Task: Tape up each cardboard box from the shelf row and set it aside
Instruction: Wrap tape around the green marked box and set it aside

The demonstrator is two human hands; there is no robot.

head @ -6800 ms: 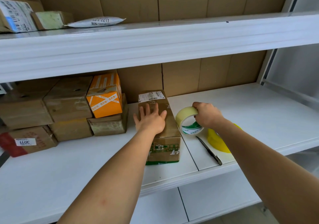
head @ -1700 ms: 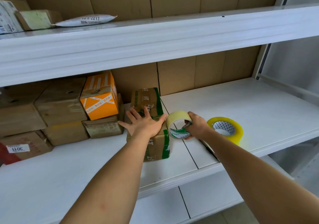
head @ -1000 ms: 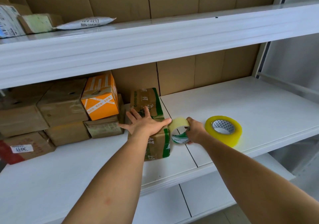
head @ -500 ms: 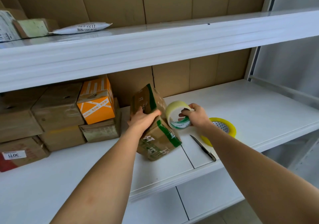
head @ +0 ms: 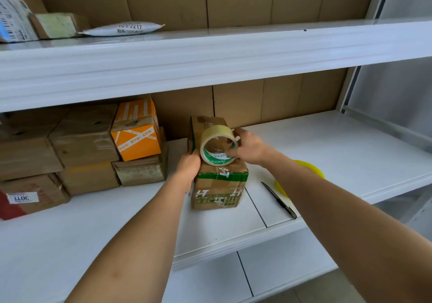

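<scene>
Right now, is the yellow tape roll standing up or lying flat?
Lying flat. The yellow tape roll rests on the shelf behind the right arm, which hides most of it.

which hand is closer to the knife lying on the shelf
Right. The right hand holds the tape roll over the box, up and left of the knife, whose side its forearm passes. The left hand grips the box's far left side.

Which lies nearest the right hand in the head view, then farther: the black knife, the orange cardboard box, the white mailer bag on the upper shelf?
From the right hand:
1. Black knife, just below the forearm near the shelf's front.
2. Orange cardboard box, left, atop the stacked boxes.
3. White mailer bag, upper shelf, far left.
</scene>
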